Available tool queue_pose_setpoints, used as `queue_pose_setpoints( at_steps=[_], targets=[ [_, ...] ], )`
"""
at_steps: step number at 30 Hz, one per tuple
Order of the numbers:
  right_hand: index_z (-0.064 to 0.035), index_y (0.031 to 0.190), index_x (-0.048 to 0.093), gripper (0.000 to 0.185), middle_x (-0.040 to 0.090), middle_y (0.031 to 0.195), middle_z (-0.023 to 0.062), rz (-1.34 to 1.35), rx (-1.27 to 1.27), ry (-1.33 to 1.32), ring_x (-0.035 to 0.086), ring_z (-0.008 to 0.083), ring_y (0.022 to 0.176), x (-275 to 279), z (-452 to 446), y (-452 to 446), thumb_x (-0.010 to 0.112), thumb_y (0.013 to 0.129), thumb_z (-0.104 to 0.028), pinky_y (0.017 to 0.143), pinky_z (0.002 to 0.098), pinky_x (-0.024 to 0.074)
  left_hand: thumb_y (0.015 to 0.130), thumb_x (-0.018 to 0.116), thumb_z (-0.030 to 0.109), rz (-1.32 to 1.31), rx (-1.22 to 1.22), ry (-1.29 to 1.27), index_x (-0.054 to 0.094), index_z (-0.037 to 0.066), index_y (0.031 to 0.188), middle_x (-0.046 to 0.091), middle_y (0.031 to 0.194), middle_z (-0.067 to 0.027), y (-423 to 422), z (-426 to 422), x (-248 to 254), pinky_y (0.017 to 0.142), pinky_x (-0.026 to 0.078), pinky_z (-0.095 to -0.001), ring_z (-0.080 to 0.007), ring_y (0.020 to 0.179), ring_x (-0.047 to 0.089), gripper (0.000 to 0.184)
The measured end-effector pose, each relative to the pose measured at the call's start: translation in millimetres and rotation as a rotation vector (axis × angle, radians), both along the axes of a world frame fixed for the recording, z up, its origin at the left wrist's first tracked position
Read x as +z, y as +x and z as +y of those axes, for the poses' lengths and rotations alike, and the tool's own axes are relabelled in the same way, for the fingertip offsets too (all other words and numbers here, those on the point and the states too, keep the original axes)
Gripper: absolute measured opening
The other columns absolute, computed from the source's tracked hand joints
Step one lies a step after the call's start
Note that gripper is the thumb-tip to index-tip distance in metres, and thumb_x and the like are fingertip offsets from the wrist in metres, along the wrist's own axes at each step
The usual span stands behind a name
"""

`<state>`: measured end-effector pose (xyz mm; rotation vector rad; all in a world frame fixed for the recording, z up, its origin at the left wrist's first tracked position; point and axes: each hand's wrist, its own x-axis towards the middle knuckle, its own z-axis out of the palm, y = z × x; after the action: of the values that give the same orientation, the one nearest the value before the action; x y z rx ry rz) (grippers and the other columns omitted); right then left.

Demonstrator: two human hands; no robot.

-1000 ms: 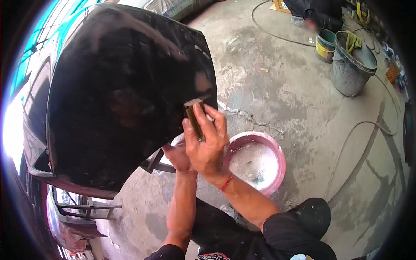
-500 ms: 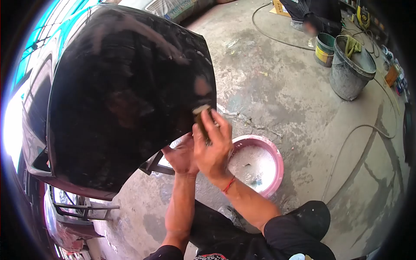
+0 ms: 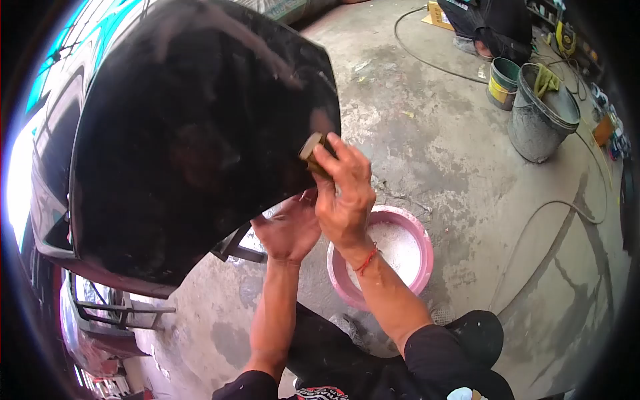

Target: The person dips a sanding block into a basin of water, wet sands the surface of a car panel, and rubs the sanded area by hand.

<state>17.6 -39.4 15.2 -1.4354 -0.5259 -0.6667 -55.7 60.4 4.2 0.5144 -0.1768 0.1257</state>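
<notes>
A glossy black car panel (image 3: pixel 193 147), slightly curved, fills the left of the head view. My right hand (image 3: pixel 347 193) is closed on a small brownish sanding block (image 3: pixel 312 148), thumb on one side and fingers on the other. The block is at the panel's surface near its right edge; whether it touches is unclear. My left hand (image 3: pixel 288 230) is at the panel's lower edge, palm towards me, with most of its fingers reaching behind the edge and hidden. Below my right hand, a pink basin (image 3: pixel 427 250) of whitish, cloudy liquid stands on the floor.
A dark metal stand (image 3: pixel 243 250) shows under the panel. A large grey bucket (image 3: pixel 533 133) with a yellowish cloth and a smaller green bucket (image 3: pixel 501 87) stand far right. A hose (image 3: pixel 527 240) crosses the concrete floor. Another person (image 3: pixel 493 27) crouches at the back.
My right hand has moved up along the panel's right side with the sanding block. My left hand stays at the lower edge. The camera view has shifted slightly.
</notes>
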Motion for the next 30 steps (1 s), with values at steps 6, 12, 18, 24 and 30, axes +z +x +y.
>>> queue_pose_setpoints(
  at_steps=[6,12,18,24,30],
  targets=[
    [-0.0109,0.119,0.070,0.037,0.064,0.131,0.0123,-0.019,0.012,0.010,0.059,0.0342,0.117,-15,2,-7,0.072,0.084,0.002,0.098,0.0403,0.0485,0.081,0.051,0.079,0.050,0.072,0.110,0.053,0.005,0.141,0.053,0.144,-0.0086,-2,4,-4,0.118,0.028,-0.0407,-0.0238,0.134,0.045,0.095],
    [-0.0023,0.126,0.065,0.036,0.065,0.128,0.0179,0.023,0.078,0.101,0.060,0.0328,0.121,9,-16,17,0.069,0.089,-0.002,0.101,0.0373,0.0471,0.086,0.046,0.076,-0.051,0.088,0.062,0.055,0.008,0.140,0.056,0.142,-0.0077,6,-6,-2,0.118,0.028,-0.0455,-0.0252,0.134,0.047,0.087],
    [0.0017,0.126,0.061,0.036,0.068,0.121,0.0169,0.548,0.236,0.252,0.066,0.0248,0.108,-52,-19,15,0.068,0.094,-0.012,0.094,0.0347,0.0499,0.103,0.021,0.065,0.192,0.788,0.448,0.049,0.004,0.138,0.060,0.132,-0.0133,25,-37,-29,0.113,0.037,-0.0457,-0.0298,0.127,0.055,0.076],
    [0.0007,0.122,0.063,0.035,0.070,0.112,0.0138,0.314,0.320,-0.024,0.066,0.0203,0.106,-30,-43,31,0.071,0.090,-0.012,0.093,0.0343,0.0506,0.103,0.023,0.064,0.135,1.017,0.678,0.049,0.002,0.138,0.059,0.133,-0.0138,36,-49,-48,0.111,0.040,-0.0413,-0.0252,0.123,0.057,0.076],
    [-0.0042,0.114,0.064,0.033,0.065,0.101,0.0047,0.474,1.285,-0.980,0.060,0.0147,0.094,-188,-69,72,0.072,0.090,-0.024,0.082,0.0304,0.0504,0.102,0.023,0.065,0.251,0.979,0.780,0.059,-0.005,0.123,0.066,0.118,-0.0147,28,-44,-34,0.106,0.043,-0.0369,-0.0248,0.112,0.062,0.082]
  ],
)
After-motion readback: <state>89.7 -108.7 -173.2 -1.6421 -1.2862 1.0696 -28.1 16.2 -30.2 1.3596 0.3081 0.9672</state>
